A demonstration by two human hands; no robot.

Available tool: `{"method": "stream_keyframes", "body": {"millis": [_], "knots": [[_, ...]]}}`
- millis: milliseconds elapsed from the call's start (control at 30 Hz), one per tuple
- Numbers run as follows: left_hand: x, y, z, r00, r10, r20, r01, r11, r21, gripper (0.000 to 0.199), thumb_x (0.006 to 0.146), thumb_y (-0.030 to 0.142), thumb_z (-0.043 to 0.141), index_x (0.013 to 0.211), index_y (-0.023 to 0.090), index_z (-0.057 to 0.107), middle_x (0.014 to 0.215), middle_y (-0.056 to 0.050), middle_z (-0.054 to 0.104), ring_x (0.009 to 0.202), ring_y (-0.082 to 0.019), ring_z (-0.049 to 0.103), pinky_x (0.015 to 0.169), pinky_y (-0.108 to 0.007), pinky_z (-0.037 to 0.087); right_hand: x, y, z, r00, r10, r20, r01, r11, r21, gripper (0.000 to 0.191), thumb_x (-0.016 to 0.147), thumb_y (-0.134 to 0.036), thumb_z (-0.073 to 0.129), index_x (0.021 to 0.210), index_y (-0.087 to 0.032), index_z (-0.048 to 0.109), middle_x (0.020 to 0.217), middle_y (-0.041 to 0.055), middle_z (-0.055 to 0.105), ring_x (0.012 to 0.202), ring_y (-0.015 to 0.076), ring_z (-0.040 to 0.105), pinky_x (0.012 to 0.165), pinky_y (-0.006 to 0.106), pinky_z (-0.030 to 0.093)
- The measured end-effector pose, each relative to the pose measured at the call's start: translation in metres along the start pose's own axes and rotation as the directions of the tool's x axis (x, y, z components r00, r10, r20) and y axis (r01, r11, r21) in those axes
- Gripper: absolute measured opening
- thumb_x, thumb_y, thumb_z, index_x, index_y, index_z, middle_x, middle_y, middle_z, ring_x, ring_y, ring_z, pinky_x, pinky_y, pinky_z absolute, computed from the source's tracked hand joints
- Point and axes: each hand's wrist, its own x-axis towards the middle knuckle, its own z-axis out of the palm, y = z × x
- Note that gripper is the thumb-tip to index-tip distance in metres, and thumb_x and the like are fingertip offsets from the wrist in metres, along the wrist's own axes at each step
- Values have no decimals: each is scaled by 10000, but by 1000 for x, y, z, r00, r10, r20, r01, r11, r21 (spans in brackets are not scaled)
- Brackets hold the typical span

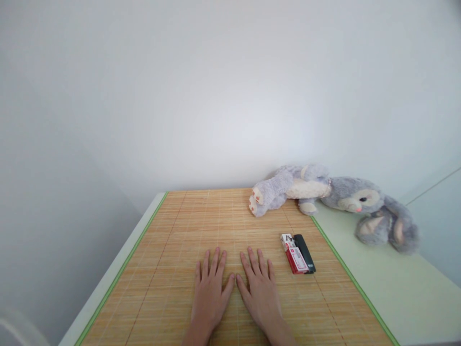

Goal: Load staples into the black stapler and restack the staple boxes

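My left hand (211,293) lies palm down on the bamboo mat (173,259), its fingers spread and holding nothing. Beside it my right hand (260,290) rests flat in the same way, also with nothing in it. The two thumbs point toward each other and almost touch. To the right of my right hand, apart from it, is a black stapler (304,253). Against the stapler's left side lie two small red and white boxes, a nearer box (298,261) and a farther box (287,240).
A grey plush rabbit (309,187) lies on its side along the back right, its legs on the mat and its head over the pale table top (389,288). Behind the table stands a white wall (216,96). Green trim (122,269) edges the mat.
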Motion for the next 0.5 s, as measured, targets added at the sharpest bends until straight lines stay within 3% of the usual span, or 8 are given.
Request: {"method": "stream_keyframes", "body": {"millis": [200,333,433,500], "knots": [[2,-3,2,1000,-11,-8,11,999,-47,652,1025,445,451,1631,341,233,1724,9,189,1600,-326,96,1272,-607,150,1,2,3,1000,-1,-2,1,993,117,608,1042,-552,376,1615,-378,273,1718,-42,132,1602,316,66,1274,626,98],[4,8,8,997,-75,-12,70,972,-225,612,1030,400,440,1613,262,317,1717,-28,221,1604,-303,83,1288,-583,163,9,5,-13,998,-17,64,-9,927,374,605,996,-503,514,1572,-352,404,1688,-2,270,1582,322,191,1275,608,171],[6,41,12,995,-84,51,98,852,-514,627,1044,405,418,1628,232,270,1709,-45,250,1598,-248,147,1307,-517,171,20,34,-55,997,-29,77,-30,751,660,552,1000,-489,521,1522,-309,500,1609,40,453,1510,266,392,1253,510,313],[11,75,14,991,-33,132,121,664,-738,639,1044,430,425,1636,283,235,1712,-14,240,1591,-216,180,1312,-469,172,26,74,-87,999,9,-35,20,671,741,571,978,-509,579,1519,-348,493,1629,5,427,1546,241,318,1289,494,227]]}}
